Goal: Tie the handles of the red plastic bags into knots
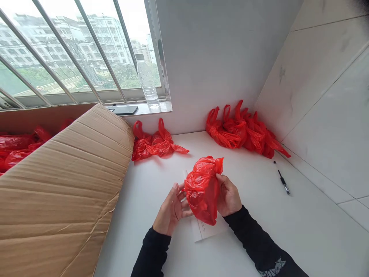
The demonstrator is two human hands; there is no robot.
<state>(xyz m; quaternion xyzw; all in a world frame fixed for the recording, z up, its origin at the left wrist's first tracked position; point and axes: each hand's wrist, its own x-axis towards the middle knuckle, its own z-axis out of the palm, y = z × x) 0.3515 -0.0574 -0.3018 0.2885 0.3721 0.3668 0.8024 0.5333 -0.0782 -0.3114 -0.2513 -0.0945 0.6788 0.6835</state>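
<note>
Bag of crumpled red plastic (203, 188), pinched in right grip (230, 196), touched at side by loosely spread left grip (171, 210), above white bench (311, 227).

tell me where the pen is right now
In the head view, the pen lies on the white tabletop, right of the right hand and on the near side of the red bag pile by the tiled wall.

Left sleeve (152, 252): black, wrinkled
Right sleeve (258, 240): black, close-fitting
Print (272, 268): grey lettering (267, 273) and emblem (279, 264), right sleeve's near part
Left hand (171, 211): bare
Right hand (230, 196): bare
</note>
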